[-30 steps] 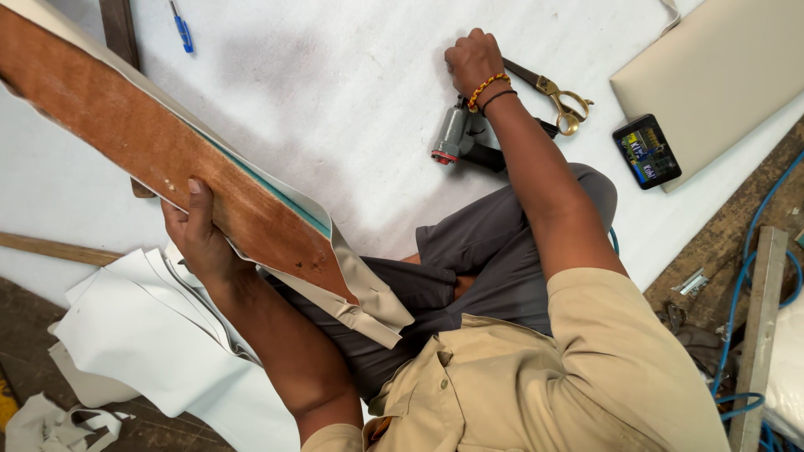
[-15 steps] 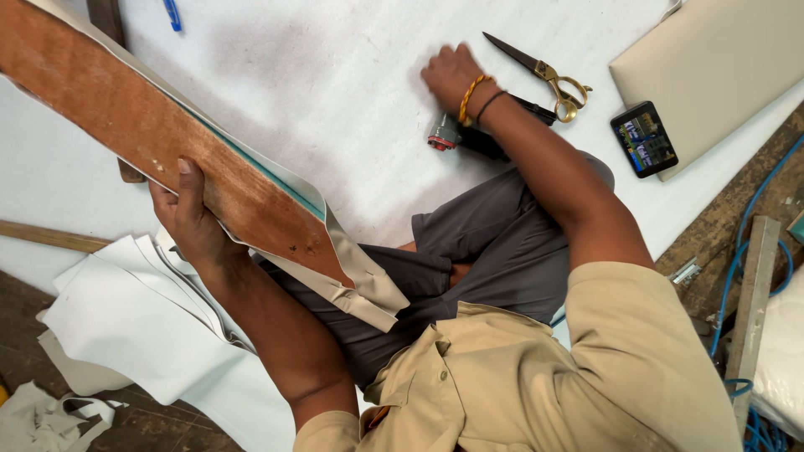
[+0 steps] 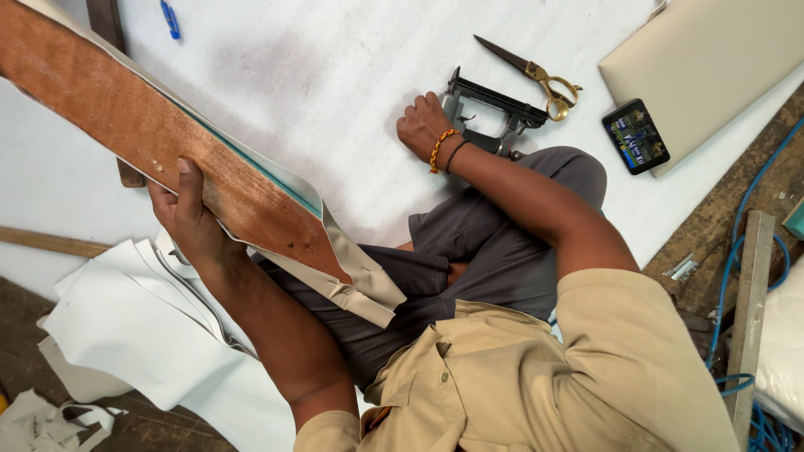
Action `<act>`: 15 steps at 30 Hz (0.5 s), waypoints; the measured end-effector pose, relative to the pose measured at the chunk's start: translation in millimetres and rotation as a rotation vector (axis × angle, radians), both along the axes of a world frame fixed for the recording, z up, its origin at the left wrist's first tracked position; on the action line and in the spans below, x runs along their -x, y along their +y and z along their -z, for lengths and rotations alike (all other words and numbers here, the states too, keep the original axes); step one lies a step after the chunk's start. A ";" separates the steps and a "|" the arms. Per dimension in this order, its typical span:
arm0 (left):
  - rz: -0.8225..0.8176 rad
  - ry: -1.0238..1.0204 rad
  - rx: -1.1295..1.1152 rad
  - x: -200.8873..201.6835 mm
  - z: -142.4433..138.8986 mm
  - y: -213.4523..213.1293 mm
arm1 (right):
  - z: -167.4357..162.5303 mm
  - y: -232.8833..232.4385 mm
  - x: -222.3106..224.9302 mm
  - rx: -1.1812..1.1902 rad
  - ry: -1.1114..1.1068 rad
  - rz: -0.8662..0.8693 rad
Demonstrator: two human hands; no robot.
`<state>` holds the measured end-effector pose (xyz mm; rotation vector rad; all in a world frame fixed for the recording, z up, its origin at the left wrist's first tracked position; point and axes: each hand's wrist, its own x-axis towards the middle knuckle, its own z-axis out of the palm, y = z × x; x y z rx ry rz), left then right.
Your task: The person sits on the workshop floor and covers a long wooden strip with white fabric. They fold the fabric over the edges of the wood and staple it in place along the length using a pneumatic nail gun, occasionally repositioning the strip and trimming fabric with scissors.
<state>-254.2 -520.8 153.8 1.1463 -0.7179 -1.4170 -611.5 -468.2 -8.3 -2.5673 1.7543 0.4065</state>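
Fingers (image 3: 191, 180) of left hand (image 3: 188, 222) clamped on wooden panel (image 3: 159, 142), beige cover (image 3: 356, 289) loose at end, not yet fastened. Right hand (image 3: 423, 125) closed on staple gun (image 3: 490, 109), resting on white sheet (image 3: 318, 92).

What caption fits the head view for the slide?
Seated person's left hand holds a fabric-wrapped wooden board; right hand grasps a staple gun beside scissors.

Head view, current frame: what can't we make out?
- Board: far end cut off by the frame's left edge.
- Left hand: fingers hidden behind the board.
- Staple gun: gripped part covered by right hand.
- Phone: screen too small to read.
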 end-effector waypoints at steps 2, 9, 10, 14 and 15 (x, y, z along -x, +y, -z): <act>-0.023 -0.044 -0.030 0.2 0.2 0.3 | 2.0 3.2 -2.6 0.015 -0.007 0.016; -0.014 0.017 -0.030 -2.1 5.5 1.8 | -1.8 -3.3 -0.6 -0.105 0.022 0.050; -0.009 0.021 -0.021 -2.4 6.9 1.1 | -0.5 -1.5 -1.2 -0.099 -0.053 0.040; -0.016 0.040 0.028 -2.5 10.4 -5.9 | -2.2 16.2 -19.9 -0.261 -0.211 -0.024; -0.017 0.043 0.031 -2.5 10.2 -6.9 | -3.9 23.4 -27.5 -0.376 -0.266 -0.038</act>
